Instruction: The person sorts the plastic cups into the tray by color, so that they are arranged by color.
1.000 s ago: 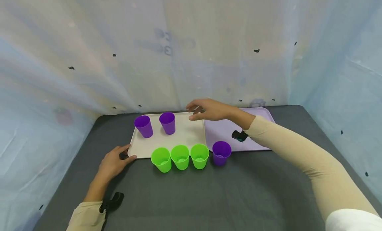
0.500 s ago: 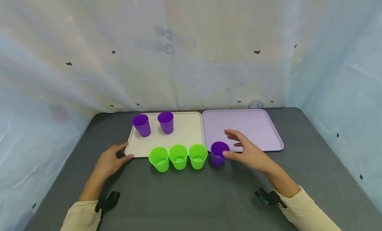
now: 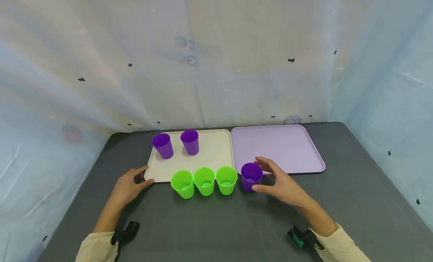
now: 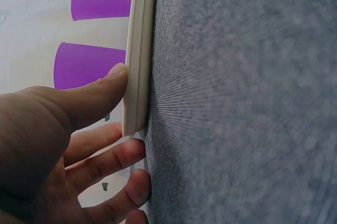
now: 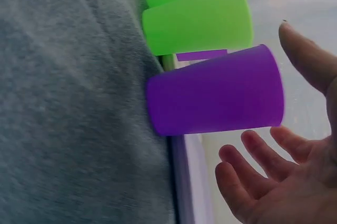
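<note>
Your grey table (image 3: 209,224) carries two trays side by side at its far edge: the cream tray (image 3: 216,151) on the left and the lilac tray (image 3: 287,145) on the right. Two purple cups stand upright at the back of the cream tray, and three green cups (image 3: 204,181) stand in a row on the table just in front of it. Your left hand (image 3: 126,187) rests at the near left corner of the cream tray, thumb laid against its rim and the other fingers (image 4: 113,158) relaxed and loosely spread beside it on the table. The lone purple cup (image 3: 251,176) stands upright on the table just right of the green row, at the lilac tray's near left corner. Your right hand (image 3: 282,183) cups around it from the right, fingers (image 5: 253,155) spread and gently curved, thumb on the near side; the wrist view shows a gap between them and the cup wall.
</note>
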Demonstrator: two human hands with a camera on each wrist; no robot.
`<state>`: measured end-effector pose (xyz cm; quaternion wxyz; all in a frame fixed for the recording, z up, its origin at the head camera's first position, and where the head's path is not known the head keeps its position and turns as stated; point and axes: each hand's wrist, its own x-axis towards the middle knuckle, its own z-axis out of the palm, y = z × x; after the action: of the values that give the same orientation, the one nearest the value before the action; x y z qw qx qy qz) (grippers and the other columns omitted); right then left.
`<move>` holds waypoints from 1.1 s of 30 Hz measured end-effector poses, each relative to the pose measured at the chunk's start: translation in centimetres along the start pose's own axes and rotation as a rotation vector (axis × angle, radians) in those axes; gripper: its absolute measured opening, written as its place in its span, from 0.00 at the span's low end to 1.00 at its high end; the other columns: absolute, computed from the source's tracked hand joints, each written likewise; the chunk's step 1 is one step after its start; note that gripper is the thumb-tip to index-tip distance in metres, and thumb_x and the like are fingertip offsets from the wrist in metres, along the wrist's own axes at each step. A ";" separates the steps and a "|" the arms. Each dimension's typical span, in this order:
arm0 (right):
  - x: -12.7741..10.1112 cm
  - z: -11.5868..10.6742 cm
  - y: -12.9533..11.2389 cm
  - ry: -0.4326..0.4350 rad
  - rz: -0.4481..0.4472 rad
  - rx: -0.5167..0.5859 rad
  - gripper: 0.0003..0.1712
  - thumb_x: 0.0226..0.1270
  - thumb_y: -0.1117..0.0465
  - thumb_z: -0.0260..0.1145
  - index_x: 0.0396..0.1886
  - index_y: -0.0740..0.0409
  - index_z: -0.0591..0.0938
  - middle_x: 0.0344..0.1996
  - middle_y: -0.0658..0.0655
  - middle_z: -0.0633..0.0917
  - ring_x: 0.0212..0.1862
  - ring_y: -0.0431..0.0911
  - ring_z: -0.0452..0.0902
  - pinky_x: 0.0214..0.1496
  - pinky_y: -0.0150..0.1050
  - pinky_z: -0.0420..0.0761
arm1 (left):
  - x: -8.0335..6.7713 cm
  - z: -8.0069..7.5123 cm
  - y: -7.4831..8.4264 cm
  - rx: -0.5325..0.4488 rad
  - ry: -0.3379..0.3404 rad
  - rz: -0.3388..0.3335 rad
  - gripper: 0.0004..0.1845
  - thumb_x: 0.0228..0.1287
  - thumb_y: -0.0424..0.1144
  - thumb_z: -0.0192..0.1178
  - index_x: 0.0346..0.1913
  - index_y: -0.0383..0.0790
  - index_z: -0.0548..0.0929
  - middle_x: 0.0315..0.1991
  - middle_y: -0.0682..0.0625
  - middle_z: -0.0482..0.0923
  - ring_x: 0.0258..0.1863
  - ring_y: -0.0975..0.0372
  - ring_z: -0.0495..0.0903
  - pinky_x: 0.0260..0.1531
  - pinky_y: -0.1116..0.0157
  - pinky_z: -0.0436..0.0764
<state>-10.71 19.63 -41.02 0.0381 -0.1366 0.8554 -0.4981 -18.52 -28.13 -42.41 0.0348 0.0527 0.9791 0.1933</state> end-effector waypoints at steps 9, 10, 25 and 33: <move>0.1 0.7 0.5 0.023 0.006 0.022 0.43 0.63 0.53 0.73 0.74 0.53 0.64 0.69 0.62 0.72 0.64 0.60 0.74 0.65 0.60 0.74 | -0.3 -0.1 0.3 0.007 -0.004 0.000 0.38 0.63 0.56 0.66 0.69 0.36 0.72 0.42 0.43 0.75 0.38 0.53 0.72 0.35 0.57 0.69; 0.1 0.8 0.6 0.026 0.007 0.023 0.43 0.63 0.53 0.73 0.74 0.53 0.64 0.69 0.62 0.72 0.64 0.60 0.74 0.65 0.60 0.74 | -0.3 0.0 0.3 0.004 -0.006 -0.002 0.38 0.63 0.56 0.66 0.69 0.36 0.72 0.43 0.43 0.76 0.38 0.53 0.72 0.36 0.56 0.70; 0.2 1.2 0.8 0.067 -0.022 0.005 0.38 0.65 0.54 0.72 0.71 0.54 0.68 0.62 0.60 0.79 0.60 0.55 0.78 0.63 0.59 0.76 | -0.1 -0.1 0.1 -0.003 -0.013 -0.019 0.38 0.63 0.56 0.66 0.70 0.38 0.72 0.43 0.44 0.75 0.39 0.53 0.72 0.35 0.59 0.68; 0.2 1.3 0.9 0.043 0.004 -0.030 0.43 0.62 0.51 0.74 0.74 0.53 0.65 0.64 0.60 0.78 0.59 0.55 0.79 0.61 0.57 0.78 | -0.1 0.0 0.2 -0.008 -0.011 -0.026 0.38 0.63 0.57 0.66 0.70 0.39 0.72 0.43 0.45 0.75 0.39 0.54 0.72 0.34 0.61 0.66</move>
<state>-10.84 18.89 -42.41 0.0186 -0.1246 0.8636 -0.4882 -18.39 -28.00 -42.34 0.0431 0.0410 0.9787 0.1966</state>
